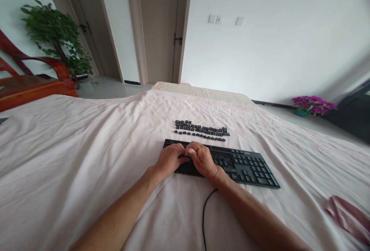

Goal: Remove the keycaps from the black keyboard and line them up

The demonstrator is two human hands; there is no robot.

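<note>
A black keyboard (251,166) lies on the cloth in front of me, with keys in place on its right part and bare spots among the keys nearer its middle. Over its left half, my left hand (172,158) has its fingers bent and pinched together close to a small dark bit. My right hand (202,159) meets it there, closed, thumb and fingers drawn in. What either hand grips is too small and covered to name. Just beyond the keyboard, several loose black keycaps (199,128) are laid out in rows.
A pale pink flowered cloth (110,158) covers the wide surface. A black cable (204,214) runs from the keyboard towards me. At the right edge lies a pink cloth piece (348,216). Beyond are a wooden chair (43,74), a green plant (54,35) and purple flowers (313,104).
</note>
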